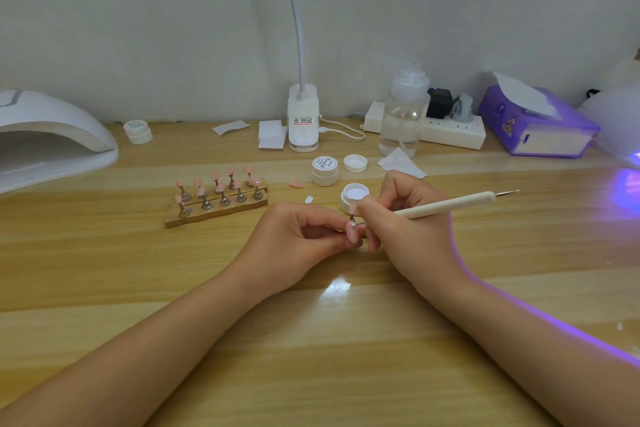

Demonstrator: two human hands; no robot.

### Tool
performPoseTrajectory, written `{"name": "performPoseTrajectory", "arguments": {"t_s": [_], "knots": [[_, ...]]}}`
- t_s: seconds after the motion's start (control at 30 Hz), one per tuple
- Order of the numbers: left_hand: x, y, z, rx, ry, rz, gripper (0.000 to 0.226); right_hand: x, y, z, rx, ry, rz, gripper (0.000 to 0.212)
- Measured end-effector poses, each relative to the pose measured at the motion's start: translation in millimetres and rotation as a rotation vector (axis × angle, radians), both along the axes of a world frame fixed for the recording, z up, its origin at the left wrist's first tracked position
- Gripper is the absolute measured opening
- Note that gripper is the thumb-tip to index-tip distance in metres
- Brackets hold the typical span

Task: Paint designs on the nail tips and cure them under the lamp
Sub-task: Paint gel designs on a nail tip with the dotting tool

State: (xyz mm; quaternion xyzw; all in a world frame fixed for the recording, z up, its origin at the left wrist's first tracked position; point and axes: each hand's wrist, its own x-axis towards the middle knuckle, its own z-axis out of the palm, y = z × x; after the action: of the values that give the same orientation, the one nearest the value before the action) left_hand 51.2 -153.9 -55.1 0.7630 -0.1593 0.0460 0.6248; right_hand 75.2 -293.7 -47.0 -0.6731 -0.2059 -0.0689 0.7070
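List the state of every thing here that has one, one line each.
Open gel pot: lid off, white gel showing.
Loose lid: lying upturned on the table.
Closed gel pot: lid on.
Far gel pot: lid on.
Nail tip: pinched in the left hand.
Dotting pen: gripped by the right hand, tip at the nail.

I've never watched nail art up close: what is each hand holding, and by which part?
The left hand pinches a pink nail tip by its lower end. The right hand grips the dotting pen near its working end, which meets the tip.
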Motion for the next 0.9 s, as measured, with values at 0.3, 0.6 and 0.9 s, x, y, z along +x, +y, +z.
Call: {"name": "performPoseTrajectory", "arguments": {"t_s": [0.3, 0.6, 0.9], "knots": [[-0.6, -0.1, 1.5, 0.005, -0.009, -0.015, 0.026, -0.7, 0.6, 0.5, -0.006, 0.011, -0.004, 0.04], [0.0, 0.3, 0.5, 0.007, -0.008, -0.013, 0.026, -1.3, 0.5, 0.6, -0.014, 0.012, -0.011, 0.039], [0.7, 0.6, -1.1, 0.012, -0.003, 0.001, 0.02, -0.5, 0.0, -0.2, -0.016, 0.001, -0.017, 0.043]]}}
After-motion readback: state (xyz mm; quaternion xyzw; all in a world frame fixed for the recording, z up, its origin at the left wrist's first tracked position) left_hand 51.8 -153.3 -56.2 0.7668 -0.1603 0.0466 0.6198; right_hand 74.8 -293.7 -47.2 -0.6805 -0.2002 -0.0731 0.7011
